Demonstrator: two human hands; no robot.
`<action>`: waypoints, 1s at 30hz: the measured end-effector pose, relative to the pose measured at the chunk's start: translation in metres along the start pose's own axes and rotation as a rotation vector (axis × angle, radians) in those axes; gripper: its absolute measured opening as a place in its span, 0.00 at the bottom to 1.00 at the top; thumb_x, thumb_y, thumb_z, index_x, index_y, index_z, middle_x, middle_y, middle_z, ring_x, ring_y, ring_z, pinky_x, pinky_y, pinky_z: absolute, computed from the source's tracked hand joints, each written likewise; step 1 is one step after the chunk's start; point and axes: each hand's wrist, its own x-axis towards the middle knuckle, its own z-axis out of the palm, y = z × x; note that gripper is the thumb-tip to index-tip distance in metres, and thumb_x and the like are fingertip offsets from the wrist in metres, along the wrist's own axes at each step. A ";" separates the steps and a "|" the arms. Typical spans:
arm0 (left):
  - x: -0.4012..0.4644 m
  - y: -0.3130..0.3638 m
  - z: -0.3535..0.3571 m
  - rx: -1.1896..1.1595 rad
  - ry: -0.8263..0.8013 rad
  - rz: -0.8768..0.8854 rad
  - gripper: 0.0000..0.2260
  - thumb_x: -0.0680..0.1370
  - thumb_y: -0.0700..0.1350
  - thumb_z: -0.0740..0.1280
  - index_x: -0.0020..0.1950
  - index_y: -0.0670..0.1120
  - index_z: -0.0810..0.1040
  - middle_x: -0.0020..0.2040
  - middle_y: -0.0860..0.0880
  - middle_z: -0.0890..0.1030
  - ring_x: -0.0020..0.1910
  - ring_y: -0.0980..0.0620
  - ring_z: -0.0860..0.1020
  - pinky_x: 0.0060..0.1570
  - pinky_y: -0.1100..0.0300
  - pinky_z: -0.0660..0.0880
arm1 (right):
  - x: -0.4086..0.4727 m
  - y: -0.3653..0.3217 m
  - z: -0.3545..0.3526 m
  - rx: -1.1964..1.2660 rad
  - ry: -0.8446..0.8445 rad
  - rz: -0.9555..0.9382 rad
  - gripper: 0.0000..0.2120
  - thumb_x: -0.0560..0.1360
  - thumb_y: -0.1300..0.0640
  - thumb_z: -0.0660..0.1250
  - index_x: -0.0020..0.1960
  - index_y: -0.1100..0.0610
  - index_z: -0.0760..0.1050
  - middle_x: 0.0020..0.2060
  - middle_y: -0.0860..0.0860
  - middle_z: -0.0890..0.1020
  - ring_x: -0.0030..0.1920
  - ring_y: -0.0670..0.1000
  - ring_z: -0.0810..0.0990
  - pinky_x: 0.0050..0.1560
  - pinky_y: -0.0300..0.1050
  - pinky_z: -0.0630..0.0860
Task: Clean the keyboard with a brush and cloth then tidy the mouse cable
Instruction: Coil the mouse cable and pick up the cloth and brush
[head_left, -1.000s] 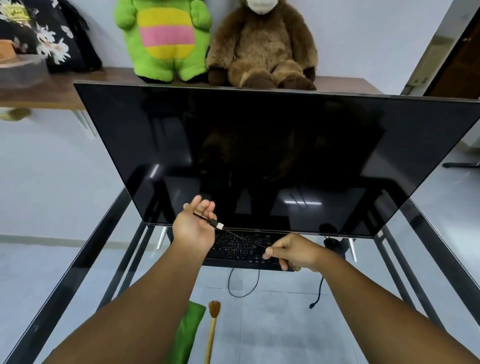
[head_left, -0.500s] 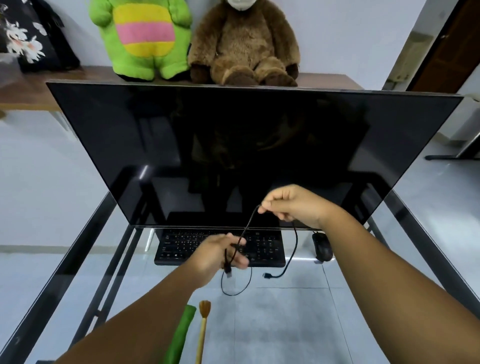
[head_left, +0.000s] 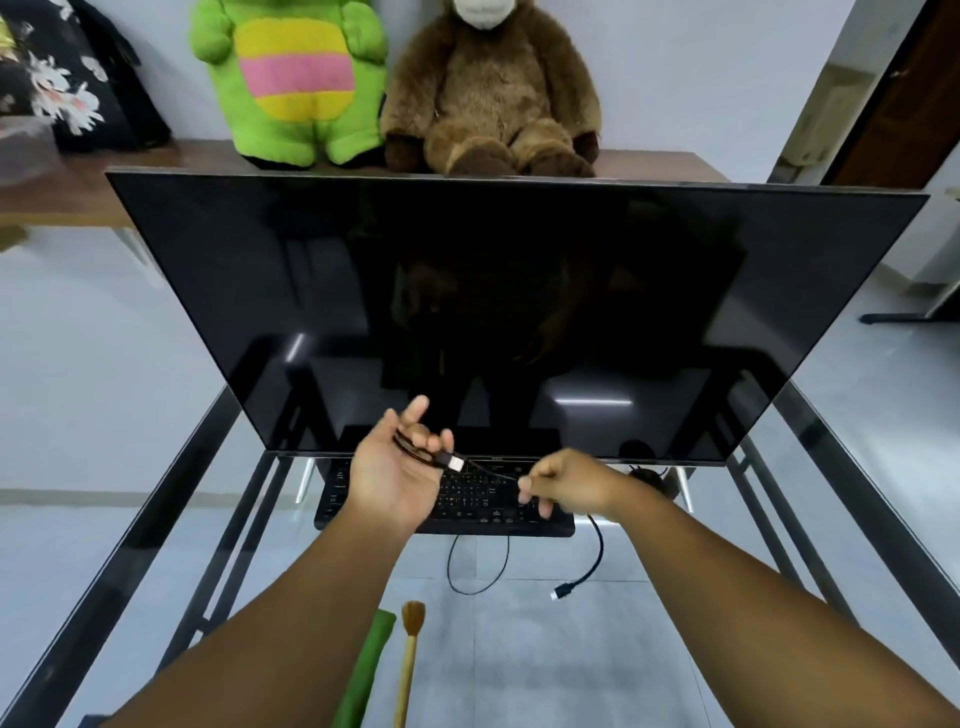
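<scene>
My left hand (head_left: 400, 467) is raised palm-up above the black keyboard (head_left: 467, 504) and holds coils of the thin black mouse cable (head_left: 488, 470), with the USB plug (head_left: 451, 461) sticking out to the right. My right hand (head_left: 563, 486) pinches the same cable a little to the right, over the keyboard's right part. The mouse (head_left: 644, 475) is mostly hidden behind my right wrist. On the glass near me lie the folded green cloth (head_left: 369, 670) and the wooden brush (head_left: 410, 654).
A large dark monitor (head_left: 519, 312) stands at the back of the glass desk (head_left: 156, 545). A second black cable (head_left: 587, 566) with a plug and a loop lie in front of the keyboard. Two plush toys (head_left: 395, 78) sit on a shelf behind.
My left hand rose from the desk's front to the monitor's lower edge with more cable wound on it. My right hand dropped from in front of the screen down over the keyboard.
</scene>
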 end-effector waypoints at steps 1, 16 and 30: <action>0.005 0.004 -0.002 -0.044 0.074 0.052 0.18 0.84 0.48 0.54 0.53 0.39 0.79 0.29 0.49 0.71 0.29 0.52 0.71 0.47 0.56 0.75 | -0.001 0.000 0.003 0.001 -0.052 0.005 0.12 0.79 0.48 0.64 0.46 0.52 0.83 0.32 0.48 0.83 0.27 0.46 0.69 0.30 0.38 0.66; 0.036 0.001 -0.042 1.006 0.167 0.148 0.13 0.83 0.43 0.53 0.62 0.43 0.74 0.37 0.45 0.84 0.40 0.49 0.83 0.61 0.51 0.69 | -0.041 -0.052 -0.052 0.041 -0.369 -0.186 0.08 0.79 0.56 0.66 0.53 0.56 0.82 0.30 0.51 0.74 0.32 0.45 0.71 0.37 0.39 0.67; -0.011 -0.043 -0.001 0.736 -0.485 -0.361 0.28 0.77 0.64 0.56 0.32 0.41 0.73 0.19 0.50 0.59 0.20 0.52 0.61 0.38 0.56 0.71 | 0.004 -0.068 -0.047 0.294 0.417 -0.228 0.13 0.82 0.52 0.59 0.46 0.57 0.79 0.28 0.45 0.71 0.30 0.44 0.68 0.37 0.39 0.67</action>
